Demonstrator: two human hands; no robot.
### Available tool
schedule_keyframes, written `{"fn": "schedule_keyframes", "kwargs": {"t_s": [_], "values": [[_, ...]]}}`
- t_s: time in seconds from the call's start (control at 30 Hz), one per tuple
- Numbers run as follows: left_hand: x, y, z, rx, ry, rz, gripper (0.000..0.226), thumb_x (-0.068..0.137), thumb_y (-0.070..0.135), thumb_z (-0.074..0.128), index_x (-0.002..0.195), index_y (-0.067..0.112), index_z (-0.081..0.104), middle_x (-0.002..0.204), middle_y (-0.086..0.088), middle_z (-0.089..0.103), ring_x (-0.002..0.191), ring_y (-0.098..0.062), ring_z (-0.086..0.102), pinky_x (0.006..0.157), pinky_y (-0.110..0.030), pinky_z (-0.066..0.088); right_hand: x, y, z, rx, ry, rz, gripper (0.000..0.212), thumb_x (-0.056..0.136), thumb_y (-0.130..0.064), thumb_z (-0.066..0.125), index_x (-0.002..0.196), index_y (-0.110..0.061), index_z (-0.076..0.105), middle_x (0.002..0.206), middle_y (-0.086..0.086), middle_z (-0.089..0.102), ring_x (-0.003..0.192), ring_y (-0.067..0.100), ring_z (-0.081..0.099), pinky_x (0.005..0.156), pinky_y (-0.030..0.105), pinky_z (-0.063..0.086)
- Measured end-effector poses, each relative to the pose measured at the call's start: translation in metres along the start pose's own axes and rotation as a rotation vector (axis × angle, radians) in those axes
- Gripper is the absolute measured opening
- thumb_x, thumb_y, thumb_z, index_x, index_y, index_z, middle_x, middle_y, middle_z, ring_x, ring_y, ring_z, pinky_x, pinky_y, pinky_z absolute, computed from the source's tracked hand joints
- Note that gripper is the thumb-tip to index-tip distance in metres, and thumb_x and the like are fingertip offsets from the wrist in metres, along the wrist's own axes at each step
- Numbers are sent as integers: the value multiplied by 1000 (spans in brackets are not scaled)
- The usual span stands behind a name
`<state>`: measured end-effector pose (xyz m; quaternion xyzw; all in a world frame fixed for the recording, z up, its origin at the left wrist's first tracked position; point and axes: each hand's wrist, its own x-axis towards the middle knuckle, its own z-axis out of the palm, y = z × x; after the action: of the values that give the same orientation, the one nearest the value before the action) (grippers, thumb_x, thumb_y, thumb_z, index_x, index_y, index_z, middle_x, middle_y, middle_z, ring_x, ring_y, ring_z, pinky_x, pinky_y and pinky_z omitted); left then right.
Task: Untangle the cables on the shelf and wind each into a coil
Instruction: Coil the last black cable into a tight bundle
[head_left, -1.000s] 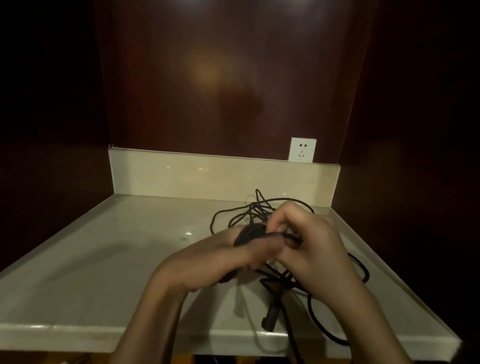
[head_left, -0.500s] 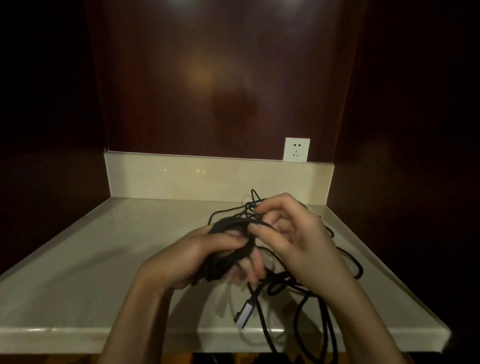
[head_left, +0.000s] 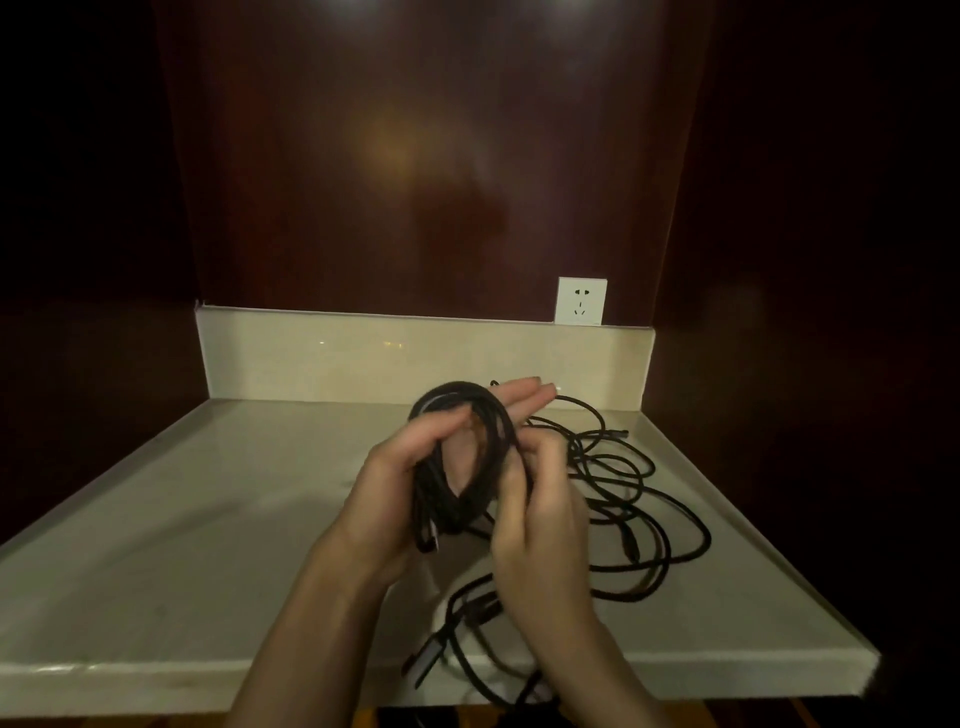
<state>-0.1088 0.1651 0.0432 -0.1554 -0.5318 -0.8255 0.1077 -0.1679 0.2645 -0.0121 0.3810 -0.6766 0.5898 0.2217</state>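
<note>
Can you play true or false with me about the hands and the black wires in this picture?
1. The left hand holds a coil of black cable. True.
2. A cable is plugged into the wall socket. False: nothing is plugged into it.
3. Loose cable lies on the shelf right of the hands. True.
4. The right hand rests flat on the shelf. False: it is raised at the coil, fingers curled around its strands.
5. The coil is white. False: it is black.
</note>
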Motion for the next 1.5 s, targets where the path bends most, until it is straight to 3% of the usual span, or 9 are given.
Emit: {"fn": "schedule_keyframes", "kwargs": {"t_s": [0.2, 0.37, 0.7, 0.83, 1.0, 1.17, 1.27, 1.33, 1.5], "values": [[5, 2, 1, -382, 257, 219, 36, 100, 23, 29, 100, 2, 58, 84, -17, 67, 109, -38, 68, 106, -45, 43, -20, -1, 14, 32, -193, 125, 21, 106, -33, 35, 93, -43, 49, 71, -14, 54, 63, 9, 52, 56, 27, 38], [5, 1, -2, -408, 463, 231, 30, 100, 32, 36, 100, 9, 56, 71, -1, 44, 56, -11, 40, 59, -24, 40, -26, -3, 16, -194, -337, 9, 37, 101, -46, 24, 109, -24, 52, 81, -4, 62, 73, 18, 58, 63, 40, 44], [7, -12, -23, 748, 865, 704, 56, 95, 4, 51, 142, 34, 45, 80, -3, 53, 64, -15, 50, 61, -34, 48, 2, -17, -8, -84, -718, 336, 27, 100, -34, 49, 89, -13, 63, 79, 6, 67, 73, 17, 62, 72, 38, 49], [4, -11, -35, 1227, 852, 680, 54, 94, 28, 54, 147, 32, 46, 115, -5, 64, 96, -19, 60, 89, -23, 48, 2, -15, -11, -453, -530, -175, 26, 100, -37, 42, 97, -22, 63, 85, -4, 64, 75, 15, 59, 68, 36, 49], [-1, 0, -31, 1425, 603, 128, 59, 78, 85, 32, 97, 37, 60, 85, 8, 68, 84, -12, 63, 81, -41, 53, 20, -19, -24, -502, -483, -521, 27, 92, -33, 48, 92, -20, 71, 78, -5, 67, 64, 16, 61, 56, 31, 50], [-11, 18, 2, 1150, 194, -337, 85, 84, 83, 4, 63, 34, 70, 52, 16, 60, 50, 5, 53, 57, -15, 41, 28, -17, -31, -364, -512, -609, 21, 85, -40, 60, 81, -19, 64, 76, -8, 66, 62, 12, 62, 54, 31, 52], [-12, 14, 9, 836, 109, -440, 101, 90, 68, -5, 75, 12, 78, 80, -8, 73, 49, 3, 40, 49, -12, 31, 39, -14, -43, -291, -506, -543, 29, 80, -50, 64, 78, -22, 54, 69, -15, 57, 59, 4, 55, 52, 21, 44], [-12, 11, 2, 845, -38, -470, 91, 67, 97, 33, 90, 19, 73, 78, -5, 63, 60, -8, 44, 56, -22, 32, 45, -9, -50, -235, -528, -500, 32, 79, -52, 65, 78, -21, 55, 68, -13, 59, 60, 7, 58, 52, 28, 48], [-8, 5, -19, 979, -257, -416, 27, 94, 17, 69, 116, 2, 65, 106, -15, 68, 102, -18, 64, 100, -35, 49, 60, 4, -54, -260, -590, -414, 44, 71, -63, 67, 73, -22, 50, 56, -7, 53, 53, 12, 49, 52, 22, 37]]}}
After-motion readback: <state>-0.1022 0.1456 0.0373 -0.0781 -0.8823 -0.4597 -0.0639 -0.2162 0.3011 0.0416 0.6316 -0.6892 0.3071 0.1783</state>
